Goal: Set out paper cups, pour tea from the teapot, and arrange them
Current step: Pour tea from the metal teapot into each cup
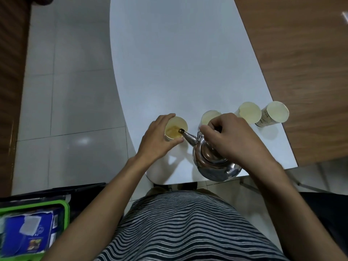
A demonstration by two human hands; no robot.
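A steel teapot hangs tilted over the near edge of the white table, its spout over a paper cup that holds amber tea. My right hand grips the teapot's handle from above. My left hand wraps around the left side of that cup. To the right stand three more paper cups in a row: one partly hidden behind my right hand, one holding pale liquid, and a printed one at the table's right edge.
The table narrows toward me, with tiled floor to its left and a wooden surface to its right. A green tray holding a blue packet sits at bottom left. My striped shirt fills the bottom centre.
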